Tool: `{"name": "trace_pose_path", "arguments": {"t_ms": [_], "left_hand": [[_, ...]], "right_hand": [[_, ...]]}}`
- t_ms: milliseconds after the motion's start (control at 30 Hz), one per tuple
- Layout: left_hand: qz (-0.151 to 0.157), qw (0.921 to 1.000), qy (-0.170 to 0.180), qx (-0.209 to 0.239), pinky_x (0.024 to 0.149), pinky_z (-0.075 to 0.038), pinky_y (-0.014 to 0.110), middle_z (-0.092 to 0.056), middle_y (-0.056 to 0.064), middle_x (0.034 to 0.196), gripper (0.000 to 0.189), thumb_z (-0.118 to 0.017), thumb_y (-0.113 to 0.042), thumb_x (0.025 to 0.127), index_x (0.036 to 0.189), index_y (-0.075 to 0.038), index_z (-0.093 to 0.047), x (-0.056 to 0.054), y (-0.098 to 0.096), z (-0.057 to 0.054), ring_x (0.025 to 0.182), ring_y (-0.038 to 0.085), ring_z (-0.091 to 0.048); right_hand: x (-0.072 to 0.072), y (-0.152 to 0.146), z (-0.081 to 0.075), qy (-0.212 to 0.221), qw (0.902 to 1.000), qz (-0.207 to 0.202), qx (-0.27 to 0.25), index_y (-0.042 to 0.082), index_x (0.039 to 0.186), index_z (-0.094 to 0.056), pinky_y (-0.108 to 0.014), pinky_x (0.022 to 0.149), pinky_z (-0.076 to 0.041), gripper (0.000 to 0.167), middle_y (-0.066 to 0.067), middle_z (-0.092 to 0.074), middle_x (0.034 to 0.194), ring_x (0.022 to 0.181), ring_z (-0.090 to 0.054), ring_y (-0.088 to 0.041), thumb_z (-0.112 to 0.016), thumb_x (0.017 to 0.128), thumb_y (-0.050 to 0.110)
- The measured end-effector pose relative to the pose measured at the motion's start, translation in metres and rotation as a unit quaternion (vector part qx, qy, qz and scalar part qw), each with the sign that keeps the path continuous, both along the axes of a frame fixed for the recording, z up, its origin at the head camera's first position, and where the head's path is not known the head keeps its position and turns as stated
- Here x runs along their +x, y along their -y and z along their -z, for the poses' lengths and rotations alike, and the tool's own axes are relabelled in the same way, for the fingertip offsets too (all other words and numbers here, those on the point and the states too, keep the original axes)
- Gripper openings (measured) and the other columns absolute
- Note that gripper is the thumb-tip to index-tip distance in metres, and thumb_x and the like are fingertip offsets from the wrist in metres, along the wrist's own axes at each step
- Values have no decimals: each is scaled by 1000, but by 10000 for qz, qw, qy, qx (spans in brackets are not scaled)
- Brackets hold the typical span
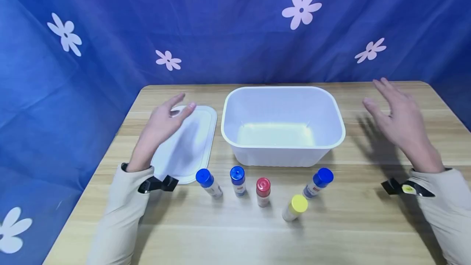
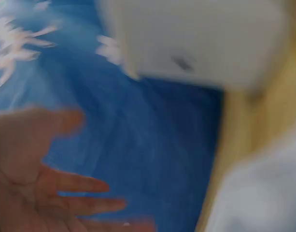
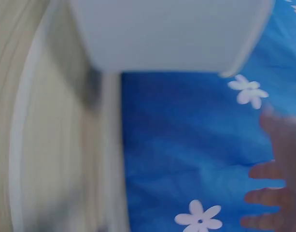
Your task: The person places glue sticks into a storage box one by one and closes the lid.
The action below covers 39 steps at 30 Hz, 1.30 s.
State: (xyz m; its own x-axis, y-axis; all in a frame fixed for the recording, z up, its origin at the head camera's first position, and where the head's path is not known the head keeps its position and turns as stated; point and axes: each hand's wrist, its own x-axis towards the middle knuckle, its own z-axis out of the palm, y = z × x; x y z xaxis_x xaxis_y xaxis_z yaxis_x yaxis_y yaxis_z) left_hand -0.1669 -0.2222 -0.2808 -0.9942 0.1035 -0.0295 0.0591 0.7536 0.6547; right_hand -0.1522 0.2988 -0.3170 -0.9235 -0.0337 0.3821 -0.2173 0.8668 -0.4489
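My left hand (image 1: 164, 122) hovers with spread fingers over the white lid (image 1: 201, 142), holding nothing. In the left wrist view that hand (image 2: 51, 188) has its fingers extended. To the right of the white plastic bin (image 1: 283, 158), my right hand (image 1: 402, 122) hangs in the air, fingers extended and holding nothing. In front of the bin stand several small glue sticks: a left blue-capped one (image 1: 209, 183), a middle blue-capped one (image 1: 238, 180), a red-capped one (image 1: 263, 192), a yellow-capped one (image 1: 295, 207) and a right blue-capped one (image 1: 318, 183).
The bin sits near the back of the wooden table (image 1: 235, 244), open side up. Behind the table hangs a blue cloth (image 1: 228, 32) with white flowers; it also covers the left side. A black strap (image 1: 158, 184) circles each sleeve cuff.
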Motion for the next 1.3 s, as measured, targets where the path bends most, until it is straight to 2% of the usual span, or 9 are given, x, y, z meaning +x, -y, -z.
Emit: {"name": "trace_pose_path", "arguments": {"t_ms": [67,200,333,467,633,733,967,1100,1300], "left_hand": [[74,9880,227,1524,101,-47,46,-47,20,142,68,-54,-44,97,146,0,-36,-1,-1,-3,123,33,-53],[410,9182,817,3854,86,-56,36,-67,18,110,38,-60,-18,97,124,9,-55,-5,-2,-2,96,26,-69],[730,8490,1560,4995,84,-57,37,-71,15,96,17,-54,-5,98,104,4,-68,-9,0,3,90,24,-71],[776,8085,2248,5383,85,-56,37,-72,17,94,24,-48,-2,100,97,2,-71,-9,-2,6,90,24,-71],[721,7914,2641,5466,83,-57,35,-72,15,91,25,-47,-1,101,95,1,-71,-7,-14,9,88,22,-71],[751,7937,2667,5416,81,-58,33,-73,14,89,26,-47,1,100,93,0,-72,-6,-21,12,85,20,-71],[1019,8096,2615,5155,83,-57,37,-73,14,93,27,-48,1,100,94,-4,-73,-5,-33,19,86,24,-71],[1180,7997,2786,5185,85,-56,37,-73,13,93,31,-44,1,101,95,-6,-74,-3,-35,27,87,23,-71],[1170,7725,2865,5546,83,-58,33,-72,13,93,20,-52,-2,99,97,-2,-72,1,-34,28,88,22,-70]], "right_hand": [[10,2,-1,-622,9959,10,-659,9,135,-57,-31,114,-32,47,-12,-55,136,131,-46,-15,-64,93,30],[32,8,-9,-893,9846,-6,-1503,8,109,-74,-2,82,-42,26,18,-70,102,96,-58,15,-77,84,15],[51,15,-15,-880,9807,-386,-1703,1,94,-77,-1,67,-46,15,28,-68,89,82,-62,14,-78,78,-1],[66,25,-20,-959,9770,-1005,-1621,-1,87,-77,-4,66,-49,20,8,-74,87,80,-66,8,-79,70,-13],[79,33,-17,-456,9599,-1992,-1920,-6,88,-75,-13,71,-55,28,-13,-74,89,86,-70,-6,-74,67,-24],[85,39,-10,-241,9424,-2595,-2097,-9,90,-73,-16,72,-56,32,-13,-73,90,88,-70,-10,-73,63,-27],[92,57,-1,100,9350,-3024,-1848,2,96,-76,-16,77,-55,43,-6,-74,94,89,-70,-11,-83,57,-16],[93,62,1,485,9342,-3052,-1785,6,100,-76,-18,79,-55,43,0,-74,99,92,-69,-9,-84,61,-11],[91,66,5,633,9134,-3457,-2054,4,103,-75,-20,80,-56,44,-5,-73,102,94,-69,-13,-83,63,-13]]}}
